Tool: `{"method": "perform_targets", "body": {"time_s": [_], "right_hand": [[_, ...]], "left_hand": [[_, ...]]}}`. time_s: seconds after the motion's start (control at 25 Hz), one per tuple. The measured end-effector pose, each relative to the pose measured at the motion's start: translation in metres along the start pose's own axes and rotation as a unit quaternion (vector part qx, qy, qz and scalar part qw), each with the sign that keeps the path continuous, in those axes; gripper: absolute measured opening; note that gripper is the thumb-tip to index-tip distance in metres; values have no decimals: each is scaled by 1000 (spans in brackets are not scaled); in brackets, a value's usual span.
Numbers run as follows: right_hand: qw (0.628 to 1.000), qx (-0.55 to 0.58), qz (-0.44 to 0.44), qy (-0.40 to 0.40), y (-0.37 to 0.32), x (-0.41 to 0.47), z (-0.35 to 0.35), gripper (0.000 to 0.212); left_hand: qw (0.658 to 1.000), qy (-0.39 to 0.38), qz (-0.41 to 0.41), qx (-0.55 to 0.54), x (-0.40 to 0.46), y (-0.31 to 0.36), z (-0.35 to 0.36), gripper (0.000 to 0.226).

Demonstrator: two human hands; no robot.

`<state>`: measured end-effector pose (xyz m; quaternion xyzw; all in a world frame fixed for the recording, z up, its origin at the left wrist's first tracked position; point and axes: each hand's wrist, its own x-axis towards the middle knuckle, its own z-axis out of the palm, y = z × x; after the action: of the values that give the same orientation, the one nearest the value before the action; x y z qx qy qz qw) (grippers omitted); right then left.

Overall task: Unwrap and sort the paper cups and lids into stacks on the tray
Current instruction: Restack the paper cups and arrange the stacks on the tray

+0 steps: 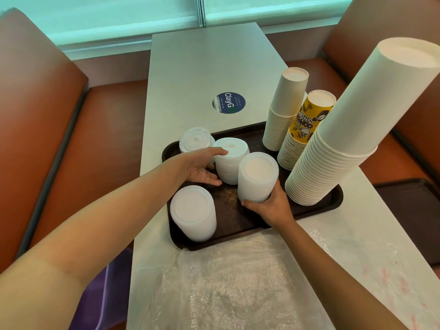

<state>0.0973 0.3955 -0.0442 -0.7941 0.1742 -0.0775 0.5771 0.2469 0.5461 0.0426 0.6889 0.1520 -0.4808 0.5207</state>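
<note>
Resting on a grey rectangular table (202, 67), a dark brown plastic tray (238, 220) carries four stacks of white plastic lids and three stacks of upturned paper cups. The left hand (202, 166) cups the side of the middle lid stack (229, 163), thumb laid on its top edge and fingers spread around its left side. The right hand (271, 203) grips the base of the neighbouring lid stack (257, 177), fingers curled round it. A third lid stack (194, 213) stands at the tray's near left corner, a fourth (195, 140) at the far left. Along the right side stand a tall white cup stack (352, 129), a yellow printed cup stack (304, 129) and a far white cup stack (284, 110). Crumpled clear plastic wrap (238, 289) lies on the near table.
</note>
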Motion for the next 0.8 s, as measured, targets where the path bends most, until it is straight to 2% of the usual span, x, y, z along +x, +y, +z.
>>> {"method": "perform_targets", "body": {"time_s": [0.12, 0.2, 0.28, 0.36, 0.44, 0.52, 0.64, 0.8], "right_hand": [[1000, -1, 0, -4, 0, 1, -1, 94], [1000, 2, 0, -8, -1, 0, -2, 93], [1000, -1, 1, -15, -1, -1, -2, 93], [1000, -9, -4, -25, -1, -3, -2, 93], [999, -19, -10, -35, -1, -5, -2, 92], [999, -28, -10, -42, -5, -7, 0, 92], [998, -33, -10, -51, -9, -12, 6, 94], [998, -52, 12, -24, -12, -17, 22, 99]], "left_hand": [[999, 17, -23, 18, -12, 0, -5, 85], [994, 54, -18, 96, -27, 1, -7, 78], [966, 121, 27, 225, -40, 5, -10, 65], [929, 162, 105, 317, -55, 13, -10, 52], [906, 142, 196, 347, -69, 21, -6, 36], [895, 82, 251, 360, -81, 21, 3, 27], [878, 14, 247, 410, -85, 14, 14, 37], [871, 2, 224, 437, -76, 3, 15, 53]]}}
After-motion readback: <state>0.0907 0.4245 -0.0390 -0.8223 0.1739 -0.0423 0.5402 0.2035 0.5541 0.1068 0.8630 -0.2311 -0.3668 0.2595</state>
